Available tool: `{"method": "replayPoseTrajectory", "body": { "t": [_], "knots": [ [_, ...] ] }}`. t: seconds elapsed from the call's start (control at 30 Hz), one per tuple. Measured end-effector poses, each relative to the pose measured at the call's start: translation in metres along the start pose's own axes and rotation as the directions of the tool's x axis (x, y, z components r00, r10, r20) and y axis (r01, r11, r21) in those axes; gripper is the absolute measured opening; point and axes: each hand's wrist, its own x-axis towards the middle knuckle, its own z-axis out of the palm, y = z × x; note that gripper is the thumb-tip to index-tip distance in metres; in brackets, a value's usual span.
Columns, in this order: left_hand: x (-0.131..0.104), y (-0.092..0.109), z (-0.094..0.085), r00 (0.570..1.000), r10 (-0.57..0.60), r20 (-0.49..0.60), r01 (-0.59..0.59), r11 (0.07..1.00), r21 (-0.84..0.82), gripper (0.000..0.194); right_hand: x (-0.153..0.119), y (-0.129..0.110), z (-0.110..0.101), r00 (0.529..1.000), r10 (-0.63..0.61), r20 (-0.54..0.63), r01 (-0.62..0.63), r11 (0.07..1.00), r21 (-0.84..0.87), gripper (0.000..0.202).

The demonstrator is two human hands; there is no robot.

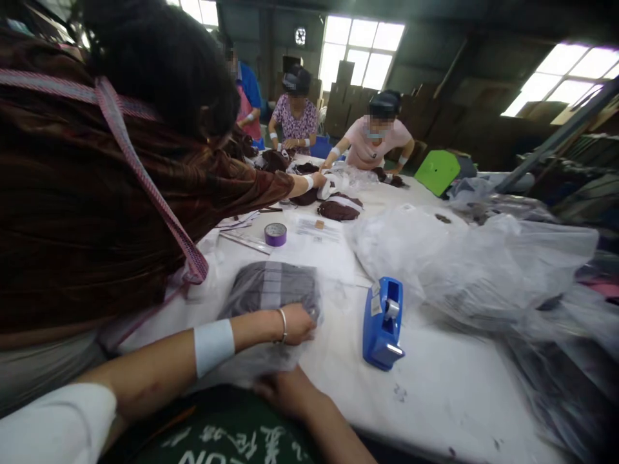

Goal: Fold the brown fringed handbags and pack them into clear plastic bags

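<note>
A dark folded textile point(242, 283) with a pale paper band lies inside a clear plastic bag point(275, 357) at the table's near edge. My left hand point(297, 324) reaches across it, fingers curled closed on the bag at its right side. Below it, my right hand point(287, 390) is at the bag's near edge, fingers bent in against the film; they are blurred and partly in shadow. To the right of the bag stands a blue tape dispenser point(383, 325) with a roll in it.
A purple tape roll point(275, 235) and printed sheets point(316, 241) lie beyond the bag. Clear plastic bags point(464, 258) are heaped at right. A person in brown point(120, 212) leans in close on the left, arm stretched over the table. Other people work around dark bundles point(341, 207) farther back.
</note>
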Motion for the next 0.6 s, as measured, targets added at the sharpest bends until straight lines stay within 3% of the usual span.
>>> {"method": "replayPoseTrajectory", "body": {
  "t": [0.1,0.13,0.17,0.2,0.23,0.27,0.3,0.33,0.37,0.47,0.53,0.6],
  "knots": [
    [-0.001,-0.006,0.038,1.000,0.028,-0.014,-0.029,0.999,-0.044,0.027,-0.029,0.002,-0.024,0.983,-0.049,0.177,-0.024,0.921,0.389,0.030],
    [-0.003,-0.006,0.044,0.999,0.027,-0.029,-0.029,0.998,-0.060,0.026,-0.034,0.006,-0.039,0.989,-0.025,0.143,-0.051,0.862,0.505,0.033],
    [-0.004,-0.005,0.048,0.999,0.023,-0.044,-0.026,0.997,-0.070,0.025,-0.035,0.013,-0.056,0.998,0.051,0.028,-0.058,0.826,0.561,0.038],
    [-0.005,-0.004,0.049,0.998,0.018,-0.057,-0.023,0.996,-0.081,0.024,-0.031,0.022,-0.075,0.972,0.167,-0.163,-0.053,0.838,0.544,0.043],
    [-0.006,-0.001,0.049,0.997,0.015,-0.072,-0.023,0.995,-0.101,0.023,-0.022,0.034,-0.094,0.871,0.291,-0.397,-0.080,0.879,0.469,0.046],
    [-0.007,0.001,0.048,0.996,0.013,-0.093,-0.026,0.990,-0.139,0.025,-0.010,0.047,-0.111,0.720,0.374,-0.585,-0.174,0.913,0.370,0.047],
    [-0.009,0.004,0.046,0.993,0.016,-0.119,-0.040,0.978,-0.204,0.028,0.004,0.060,-0.125,0.577,0.418,-0.702,-0.308,0.907,0.287,0.048],
    [-0.013,0.006,0.044,0.988,0.029,-0.153,-0.073,0.952,-0.296,0.031,0.018,0.072,-0.135,0.491,0.424,-0.761,-0.382,0.890,0.250,0.048],
    [-0.020,0.008,0.043,0.980,0.043,-0.196,-0.120,0.907,-0.404,0.034,0.031,0.083,-0.141,0.434,0.422,-0.796,-0.439,0.871,0.223,0.049],
    [-0.055,0.005,0.048,0.939,-0.006,-0.344,-0.227,0.741,-0.632,0.040,0.055,0.106,-0.141,0.382,0.394,-0.836,-0.492,0.852,0.177,0.042],
    [-0.087,-0.002,0.060,0.908,-0.111,-0.404,-0.187,0.755,-0.628,0.044,0.058,0.117,-0.134,0.383,0.368,-0.847,-0.495,0.856,0.148,0.027],
    [-0.117,-0.009,0.078,0.884,-0.174,-0.434,-0.099,0.838,-0.537,0.054,0.054,0.126,-0.130,0.404,0.350,-0.845,-0.474,0.870,0.134,0.018]
  ]
}}
